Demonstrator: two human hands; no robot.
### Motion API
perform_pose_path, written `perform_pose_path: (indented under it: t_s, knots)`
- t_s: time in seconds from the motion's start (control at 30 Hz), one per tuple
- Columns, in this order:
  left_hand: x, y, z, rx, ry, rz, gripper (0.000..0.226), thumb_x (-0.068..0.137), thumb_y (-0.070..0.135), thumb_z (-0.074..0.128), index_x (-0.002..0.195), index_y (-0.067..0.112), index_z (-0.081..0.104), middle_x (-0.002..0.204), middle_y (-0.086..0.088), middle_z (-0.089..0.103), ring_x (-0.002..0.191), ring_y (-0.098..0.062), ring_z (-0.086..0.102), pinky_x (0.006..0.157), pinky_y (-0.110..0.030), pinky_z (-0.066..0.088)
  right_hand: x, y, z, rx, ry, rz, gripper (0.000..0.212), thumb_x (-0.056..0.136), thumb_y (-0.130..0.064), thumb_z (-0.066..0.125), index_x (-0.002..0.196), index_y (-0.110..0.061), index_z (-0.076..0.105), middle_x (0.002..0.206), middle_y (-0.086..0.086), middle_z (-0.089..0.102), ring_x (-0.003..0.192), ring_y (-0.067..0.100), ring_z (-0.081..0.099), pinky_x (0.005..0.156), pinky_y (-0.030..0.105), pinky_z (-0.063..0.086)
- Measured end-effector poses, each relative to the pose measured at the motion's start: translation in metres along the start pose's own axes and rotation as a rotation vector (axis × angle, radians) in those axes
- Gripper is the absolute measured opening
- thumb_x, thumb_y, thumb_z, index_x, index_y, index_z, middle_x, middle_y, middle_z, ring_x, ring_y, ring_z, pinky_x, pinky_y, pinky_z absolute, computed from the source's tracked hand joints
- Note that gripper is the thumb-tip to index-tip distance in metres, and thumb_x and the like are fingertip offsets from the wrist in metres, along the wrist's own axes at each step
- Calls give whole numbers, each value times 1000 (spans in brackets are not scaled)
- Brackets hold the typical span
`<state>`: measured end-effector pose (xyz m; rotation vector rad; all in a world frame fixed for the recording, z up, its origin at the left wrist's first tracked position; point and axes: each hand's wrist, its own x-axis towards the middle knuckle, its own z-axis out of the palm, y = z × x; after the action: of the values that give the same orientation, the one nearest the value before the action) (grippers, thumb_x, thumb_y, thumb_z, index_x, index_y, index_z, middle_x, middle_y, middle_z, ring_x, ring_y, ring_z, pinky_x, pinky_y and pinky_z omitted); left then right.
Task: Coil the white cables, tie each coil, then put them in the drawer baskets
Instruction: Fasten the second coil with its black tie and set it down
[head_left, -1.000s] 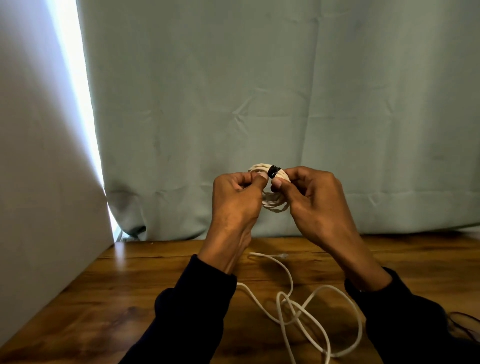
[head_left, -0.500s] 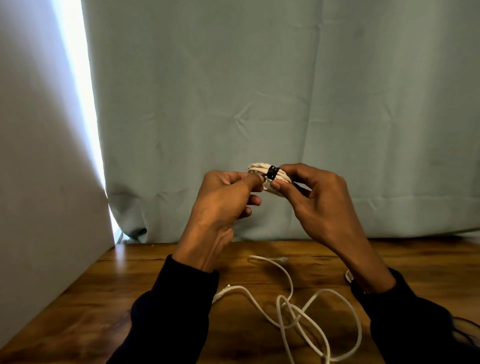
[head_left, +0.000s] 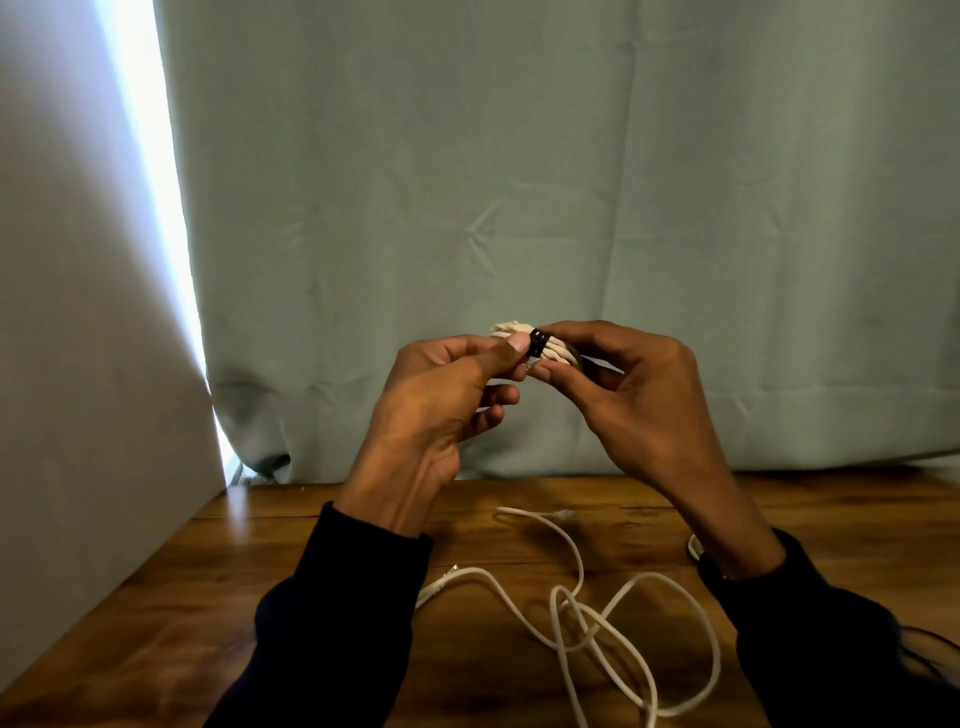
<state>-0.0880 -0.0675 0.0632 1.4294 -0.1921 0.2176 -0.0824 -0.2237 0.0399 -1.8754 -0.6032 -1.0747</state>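
Both hands — left hand (head_left: 441, 400) and right hand (head_left: 631, 395) — pinch the white coil (head_left: 511, 332) at its black tie (head_left: 536, 344) above the bench (head_left: 208, 571); I would pull the tie snug, while a loose cable (head_left: 597, 623) waits near.

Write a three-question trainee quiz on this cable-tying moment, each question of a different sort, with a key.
1. True or false: the coiled white cable is lying on the wooden table.
2. What colour is the tie around the coil? A) red B) black C) green
3. Fill in: a second, loose white cable lies on the table in an ______ tangle.

Key
1. False: the left hand and the right hand hold it up in front of the curtain, fingertips pinching at the tie.
2. B
3. uncoiled
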Motion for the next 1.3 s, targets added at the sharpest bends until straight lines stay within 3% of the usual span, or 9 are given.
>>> perform_pose_path:
  t_s: [0.13,0.4,0.57,0.63,0.73,0.83,1.03,1.13,1.3]
  knots:
    - [1,-2,0,1,-6,55,13,87,21,75,88,9,75,69,-1,72,57,-8,65,49,-19,48,-1,-2,1,17,10,58,31,83,-22,78,113,-21,75,103,-10,74,96,0,68,80,14,56]
    - [3,-11,6,190,71,348,6,89,11,70,87,8,74,76,-9,73,56,-10,67,53,-22,54,-2,-2,2,-71,36,103,33,82,-23,79,114,-21,74,102,-9,73,90,-3,66,74,6,53]
    - [8,-20,7,297,110,464,6,87,15,69,86,11,73,74,-3,70,58,-7,67,52,-19,53,-4,-2,2,-187,-97,120,31,92,-31,67,120,-19,71,112,-3,73,85,-3,58,66,-2,44]
    - [10,-23,7,394,100,498,8,90,20,67,87,13,71,74,0,69,59,-6,67,51,-18,52,-5,-1,3,-261,-130,106,31,96,-33,61,121,-17,69,110,1,73,88,2,59,62,2,42]
    - [14,-23,5,634,55,560,13,94,27,62,85,19,67,73,3,67,61,-14,67,60,-35,60,-6,0,3,-315,-90,65,30,96,-31,61,119,-13,69,104,5,74,90,14,66,66,8,45]
    - [15,-23,4,702,18,638,17,97,26,59,82,21,66,69,4,64,59,-17,64,62,-45,58,-6,-2,4,-325,-51,14,28,96,-29,62,116,-11,70,99,6,75,88,19,69,73,29,56]
    - [19,-26,-1,650,-51,703,22,99,28,55,84,18,67,67,3,62,56,-19,58,55,-44,55,-6,-5,1,-361,-52,2,27,95,-30,64,115,-12,71,97,6,74,85,20,67,73,34,57]
    - [22,-27,-2,650,-50,725,24,98,28,54,84,17,69,68,5,63,57,-15,58,54,-35,52,-7,-6,3,-360,-67,-4,27,96,-30,64,114,-12,71,95,7,74,84,20,68,72,34,57]
    - [26,-31,-5,580,-32,839,25,91,36,56,76,20,68,63,4,62,57,-17,55,50,-23,42,-7,-6,3,-351,-60,-25,26,95,-28,65,116,-12,71,98,5,75,85,17,69,68,16,50]
